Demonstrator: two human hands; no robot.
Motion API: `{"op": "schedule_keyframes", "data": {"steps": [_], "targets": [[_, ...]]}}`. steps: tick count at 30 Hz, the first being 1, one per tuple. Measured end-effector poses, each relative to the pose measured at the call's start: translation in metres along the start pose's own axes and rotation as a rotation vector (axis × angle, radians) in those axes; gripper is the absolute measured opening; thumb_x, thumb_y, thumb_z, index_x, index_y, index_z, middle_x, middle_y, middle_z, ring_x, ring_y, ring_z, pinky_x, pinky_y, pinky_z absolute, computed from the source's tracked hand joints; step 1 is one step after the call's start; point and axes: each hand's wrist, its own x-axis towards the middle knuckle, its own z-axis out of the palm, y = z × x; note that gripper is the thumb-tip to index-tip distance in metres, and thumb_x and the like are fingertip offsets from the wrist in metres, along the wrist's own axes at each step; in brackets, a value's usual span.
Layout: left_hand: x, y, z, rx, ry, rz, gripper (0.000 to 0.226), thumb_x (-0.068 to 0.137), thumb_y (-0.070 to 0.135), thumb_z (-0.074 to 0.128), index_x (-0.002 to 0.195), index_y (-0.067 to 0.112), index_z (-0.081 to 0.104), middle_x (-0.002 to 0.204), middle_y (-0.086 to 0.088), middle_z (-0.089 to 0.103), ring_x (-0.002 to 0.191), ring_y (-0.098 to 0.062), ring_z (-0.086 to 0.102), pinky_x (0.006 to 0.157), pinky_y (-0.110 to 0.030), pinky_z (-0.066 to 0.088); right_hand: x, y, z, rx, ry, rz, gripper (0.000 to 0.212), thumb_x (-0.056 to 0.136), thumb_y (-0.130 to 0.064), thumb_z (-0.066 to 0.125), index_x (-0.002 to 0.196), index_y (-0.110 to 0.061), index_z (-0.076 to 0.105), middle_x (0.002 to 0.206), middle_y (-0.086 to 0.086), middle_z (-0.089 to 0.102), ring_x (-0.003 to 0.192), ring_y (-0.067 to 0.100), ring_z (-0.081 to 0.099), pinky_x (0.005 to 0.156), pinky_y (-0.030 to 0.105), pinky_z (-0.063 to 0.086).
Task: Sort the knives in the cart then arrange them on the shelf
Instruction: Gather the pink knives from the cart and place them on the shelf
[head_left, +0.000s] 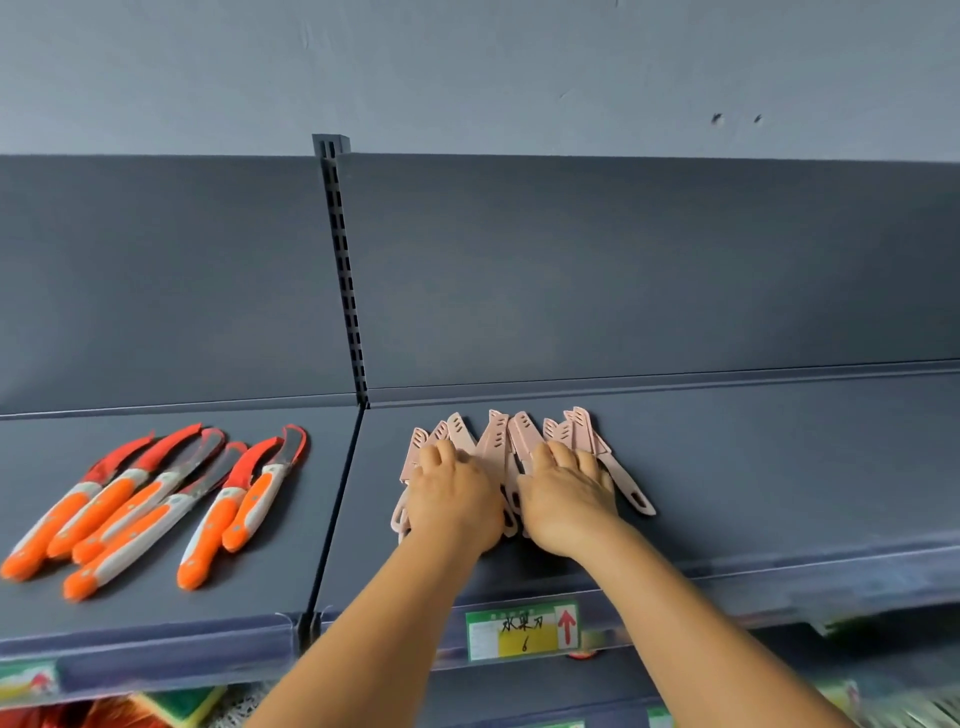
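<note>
Pink knives (496, 441) under both hands' fingers (563, 454).

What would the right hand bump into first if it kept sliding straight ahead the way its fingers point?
The right hand already lies on the pink knives. Past their tips the shelf looks bare, so it would probably reach the shelf's back wall next, though depth is hard to judge.
</note>
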Motion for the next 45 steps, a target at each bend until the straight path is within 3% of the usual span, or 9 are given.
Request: {"op": "schedule_keyframes", "data": {"steps": [4, 9, 17, 22, 25, 30, 34, 38, 45], "targets": [[-0.025, -0.003, -0.015, -0.031, 0.092, 0.084, 0.04, 0.091, 0.028, 0.047, 0.125, 0.008, 0.051, 0.131, -0.011, 0.047, 0.123, -0.028, 0.036, 0.102, -0.035, 0.032, -0.025, -0.003, -0.007, 0.05, 0.074, 0.001, 0.051, 0.102, -0.035, 0.024, 0.151, -0.022, 0.014, 0.158, -0.004, 0.013, 0.144, 0.023, 0.011, 0.117, 0.039, 0.012], [-0.077, -0.009, -0.022, -0.167, 0.188, 0.209, 0.035, 0.097, 0.026, 0.039, 0.127, 0.012, 0.048, 0.128, -0.006, 0.053, 0.118, -0.026, 0.046, 0.095, -0.034, 0.038, -0.077, -0.006, -0.006, 0.084, 0.226, 0.013, 0.047, 0.102, -0.034, 0.024, 0.149, -0.025, 0.021, 0.156, -0.006, 0.021, 0.142, 0.019, 0.017, 0.116, 0.036, 0.013], [-0.181, -0.02, 0.011, -0.374, 0.224, 0.45, 0.045, 0.099, 0.038, 0.036, 0.139, 0.019, 0.039, 0.131, 0.001, 0.052, 0.122, -0.019, 0.044, 0.097, -0.029, 0.038, -0.197, -0.001, 0.037, 0.189, 0.203, 0.178, 0.051, 0.101, -0.044, 0.029, 0.148, -0.025, 0.025, 0.155, -0.008, 0.023, 0.142, 0.016, 0.018, 0.116, 0.034, 0.015], [-0.241, -0.014, 0.051, -0.389, 0.077, 0.589, 0.05, 0.098, 0.041, 0.036, 0.144, 0.02, 0.034, 0.139, 0.004, 0.047, 0.127, -0.017, 0.042, 0.1, -0.027, 0.037, -0.27, 0.019, 0.079, 0.252, 0.147, 0.342, 0.055, 0.099, -0.047, 0.03, 0.149, -0.025, 0.027, 0.155, -0.006, 0.025, 0.142, 0.017, 0.019, 0.116, 0.033, 0.016], [-0.272, 0.002, 0.074, -0.377, -0.022, 0.669, 0.048, 0.098, 0.04, 0.037, 0.142, 0.02, 0.036, 0.136, 0.003, 0.049, 0.126, -0.017, 0.043, 0.1, -0.026, 0.036, -0.311, 0.034, 0.103, 0.248, 0.128, 0.46, 0.074, 0.086, -0.061, 0.015, 0.146, -0.022, 0.033, 0.151, -0.003, 0.034, 0.138, 0.02, 0.028, 0.112, 0.032, 0.022], [-0.321, 0.039, 0.114, -0.33, -0.2, 0.774, 0.044, 0.094, 0.038, 0.041, 0.134, 0.021, 0.044, 0.125, -0.003, 0.056, 0.116, -0.022, 0.05, 0.092, -0.033, 0.043, -0.38, 0.068, 0.137, 0.265, 0.118, 0.656, 0.051, 0.098, -0.044, 0.036, 0.144, -0.022, 0.035, 0.149, 0.0, 0.037, 0.137, 0.019, 0.032, 0.111, 0.031, 0.026], [-0.364, 0.077, 0.133, -0.283, -0.299, 0.907, 0.044, 0.096, 0.041, 0.041, 0.135, 0.021, 0.041, 0.133, -0.001, 0.051, 0.122, -0.022, 0.047, 0.095, -0.032, 0.04, -0.434, 0.094, 0.153, 0.306, 0.124, 0.801, 0.051, 0.098, -0.044, 0.036, 0.144, -0.022, 0.035, 0.15, -0.002, 0.037, 0.137, 0.018, 0.033, 0.112, 0.033, 0.026], [-0.408, 0.12, 0.148, -0.259, -0.396, 1.043, 0.051, 0.099, 0.041, 0.037, 0.146, 0.023, 0.028, 0.147, 0.005, 0.038, 0.135, -0.014, 0.034, 0.108, -0.027, 0.03, -0.49, 0.127, 0.163, 0.36, 0.161, 0.941, 0.05, 0.099, -0.043, 0.036, 0.145, -0.023, 0.033, 0.151, -0.003, 0.034, 0.138, 0.018, 0.031, 0.114, 0.034, 0.025], [-0.489, 0.209, 0.168, -0.198, -0.498, 1.205, 0.051, 0.1, 0.04, 0.034, 0.147, 0.024, 0.026, 0.144, 0.005, 0.04, 0.13, -0.013, 0.038, 0.102, -0.025, 0.032, -0.586, 0.206, 0.185, 0.436, 0.179, 1.139, 0.049, 0.099, -0.043, 0.037, 0.144, -0.024, 0.035, 0.149, -0.005, 0.036, 0.136, 0.017, 0.034, 0.112, 0.031, 0.023]]}}
